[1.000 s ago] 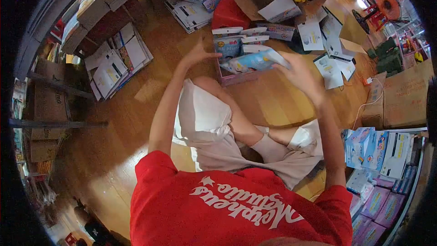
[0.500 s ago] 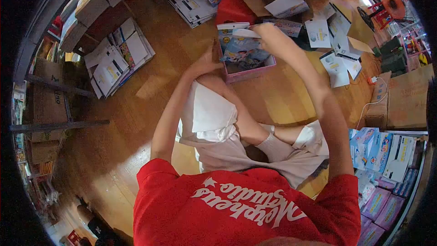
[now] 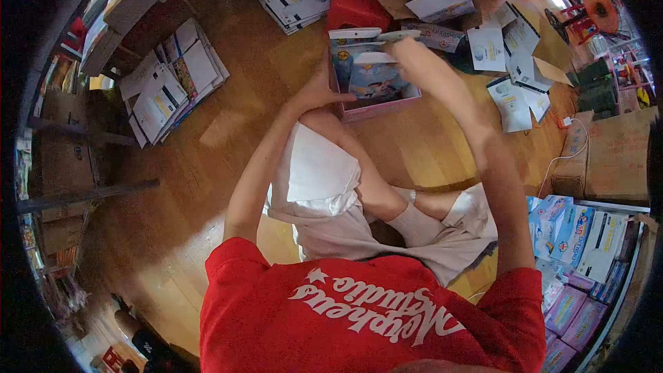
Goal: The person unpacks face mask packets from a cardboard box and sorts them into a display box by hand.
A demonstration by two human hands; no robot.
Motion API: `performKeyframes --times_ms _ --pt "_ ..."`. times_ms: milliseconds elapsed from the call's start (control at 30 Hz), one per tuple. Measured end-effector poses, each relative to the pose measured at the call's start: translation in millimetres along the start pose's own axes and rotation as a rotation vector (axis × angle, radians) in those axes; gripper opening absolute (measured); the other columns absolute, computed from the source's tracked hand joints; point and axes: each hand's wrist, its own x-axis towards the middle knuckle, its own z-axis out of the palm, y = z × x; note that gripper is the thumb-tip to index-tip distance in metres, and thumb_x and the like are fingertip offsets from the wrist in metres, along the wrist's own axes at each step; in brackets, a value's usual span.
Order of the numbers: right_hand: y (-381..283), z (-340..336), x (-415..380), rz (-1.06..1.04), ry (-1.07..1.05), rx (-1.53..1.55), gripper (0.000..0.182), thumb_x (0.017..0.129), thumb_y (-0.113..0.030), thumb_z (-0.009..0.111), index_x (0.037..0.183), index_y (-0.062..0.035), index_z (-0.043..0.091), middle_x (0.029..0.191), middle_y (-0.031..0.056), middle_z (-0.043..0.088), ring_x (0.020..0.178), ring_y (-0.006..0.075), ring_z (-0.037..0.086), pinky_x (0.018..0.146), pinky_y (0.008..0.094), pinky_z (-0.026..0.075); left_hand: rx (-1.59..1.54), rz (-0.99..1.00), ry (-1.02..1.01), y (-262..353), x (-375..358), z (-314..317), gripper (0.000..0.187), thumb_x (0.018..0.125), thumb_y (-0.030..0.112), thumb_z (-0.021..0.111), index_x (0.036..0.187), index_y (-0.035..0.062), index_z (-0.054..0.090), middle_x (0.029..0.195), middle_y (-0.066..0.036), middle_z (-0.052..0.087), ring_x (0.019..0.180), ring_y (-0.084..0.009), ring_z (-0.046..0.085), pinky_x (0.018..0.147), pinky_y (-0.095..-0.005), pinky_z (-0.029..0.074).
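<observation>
stockroom or shop floor — stacked cartons (image 3: 608,152), boxed goods (image 3: 573,224), leaflet piles (image 3: 169,86)

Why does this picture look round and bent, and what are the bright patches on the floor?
Head view: a fisheye lens curves everything toward the edges inside a black rim; the wooden floor shows pale glare patches; the right hand, at the pink box, looks slightly blurred; the left hand looks sharper; the far top-right corner is overexposed.
</observation>
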Motion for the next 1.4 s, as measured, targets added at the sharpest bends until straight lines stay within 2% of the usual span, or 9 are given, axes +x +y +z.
performKeyframes --times_ms 233,433,533,633,733,933,1033,1233,1400 --pt "11 63 20 -0.007 -0.025 -0.159 0.030 0.070 -0.002 0.059 0.099 -0.0059 0.064 0.105 0.0161 0.058 0.104 0.0322 0.053 0.089 0.0451 0.043 0.149 0.021 0.090 -6 4 4 0.146 0.050 0.041 0.089 0.141 -0.0059 -0.016 0.149 -0.030 0.001 0.139 -0.0392 0.007 0.114 -0.0425 0.010" --pt "8 86 12 -0.120 0.295 -0.326 0.028 0.066 -0.008 0.063 0.093 -0.0105 0.068 0.118 0.0107 0.047 0.111 0.0287 0.044 0.092 0.0496 0.037 0.075 0.095 0.098 -17 7 13 0.146 0.050 0.040 0.089 0.142 -0.0042 -0.015 0.149 -0.031 -0.001 0.139 -0.0416 0.006 0.114 -0.0434 0.012" --pt "16 92 17 -0.111 0.347 -0.361 0.015 0.074 -0.016 0.060 0.085 -0.0092 0.068 0.116 0.0118 0.048 0.106 0.0299 0.047 0.092 0.0492 0.038 0.247 0.010 0.140 -13 4 15 0.142 0.052 0.036 0.088 0.142 -0.0040 -0.013 0.149 -0.031 -0.001 0.139 -0.0428 0.006 0.114 -0.0430 0.013" --pt "15 93 16 -0.083 0.451 -0.371 0.029 0.071 -0.016 0.063 0.099 -0.0105 0.063 0.115 0.0126 0.049 0.106 0.0295 0.047 0.091 0.0485 0.037 0.196 0.029 0.215 5 4 11 0.138 0.054 0.033 0.088 0.143 -0.0030 -0.012 0.148 -0.031 0.000 0.138 -0.0434 0.007 0.114 -0.0430 0.015" --pt "15 92 8 -0.024 0.485 -0.320 0.059 0.059 -0.010 0.071 0.115 -0.0149 0.053 0.113 0.0122 0.048 0.104 0.0305 0.047 0.088 0.0456 0.037 0.368 0.121 0.448 39 -7 4 0.126 0.060 0.027 0.084 0.145 0.0006 -0.004 0.149 -0.029 -0.001 0.139 -0.0425 0.006 0.113 -0.0434 0.017" --pt "27 75 -39 -0.066 0.602 -0.228 0.059 0.063 -0.012 0.074 0.117 -0.0123 0.051 0.114 0.0131 0.048 0.101 0.0324 0.047 0.084 0.0442 0.037 0.601 0.589 0.305 80 -37 23 0.055 0.079 0.013 0.066 0.129 0.0018 0.046 0.134 -0.020 0.044 0.122 -0.0384 0.044 0.101 -0.0439 0.038" --pt "26 68 -74 0.011 0.627 -0.155 0.052 0.069 -0.012 0.071 0.117 -0.0128 0.051 0.114 0.0132 0.048 0.101 0.0311 0.047 0.085 0.0447 0.036 0.549 0.588 -0.141 81 -50 45 0.035 0.085 0.014 0.056 0.117 0.0015 0.053 0.118 -0.017 0.056 0.106 -0.0352 0.055 0.092 -0.0429 0.045" --pt "17 70 -154 0.164 0.547 -0.112 0.045 0.072 -0.009 0.069 0.114 -0.0077 0.051 0.112 0.0138 0.047 0.099 0.0332 0.047 0.086 0.0454 0.036 0.350 0.141 0.027 62 -16 75 0.030 0.091 0.015 0.052 0.116 -0.0012 0.053 0.115 -0.022 0.057 0.106 -0.0373 0.056 0.090 -0.0412 0.044" --pt "-9 92 -236 0.440 0.600 0.097 0.038 0.077 -0.007 0.065 0.112 -0.0029 0.051 0.112 0.0170 0.047 0.101 0.0369 0.046 0.088 0.0449 0.037 0.161 0.067 0.148 44 3 58 0.033 0.092 0.015 0.047 0.120 -0.0020 0.050 0.108 -0.023 0.060 0.101 -0.0391 0.058 0.087 -0.0424 0.046"
